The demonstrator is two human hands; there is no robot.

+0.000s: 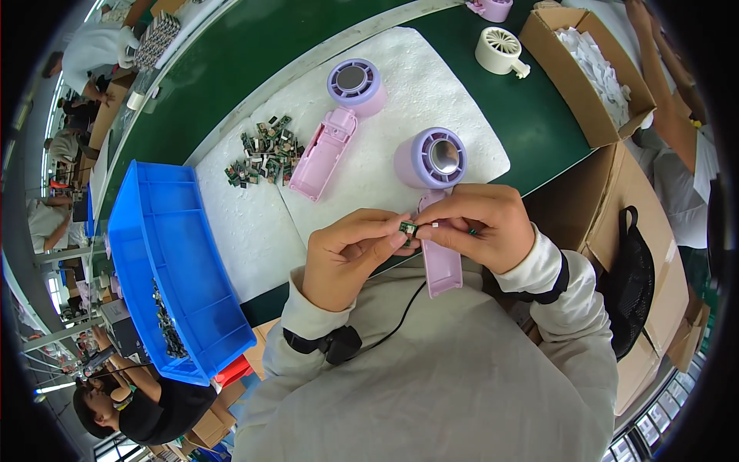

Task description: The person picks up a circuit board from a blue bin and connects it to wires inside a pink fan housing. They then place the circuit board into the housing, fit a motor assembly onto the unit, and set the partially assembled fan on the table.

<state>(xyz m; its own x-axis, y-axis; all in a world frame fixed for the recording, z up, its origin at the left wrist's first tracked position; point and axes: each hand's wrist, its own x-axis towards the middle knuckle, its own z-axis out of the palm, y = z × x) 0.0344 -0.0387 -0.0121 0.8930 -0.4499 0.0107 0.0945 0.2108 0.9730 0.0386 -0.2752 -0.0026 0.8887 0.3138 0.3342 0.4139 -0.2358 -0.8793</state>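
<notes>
My left hand (350,252) pinches a small green circuit board (408,228) between thumb and fingers. Close beside it, my right hand (486,227) is closed with thumb and forefinger around a small white connector (436,225). Under the right hand sits a handheld fan with a purple round head (433,159) and an open pink handle shell (443,269), its upper part partly covered by the fingers. A second such fan lies beyond, with its purple head (357,86) and open pink handle (323,158). The right hand's other fingers partly hide a green piece.
A pile of small circuit boards (265,150) lies on the white foam sheet (250,239). At the left stands a blue bin (181,254) holding more parts. A cream fan head (499,51) and a cardboard box (600,127) of white pieces are at the far right. Other people work around.
</notes>
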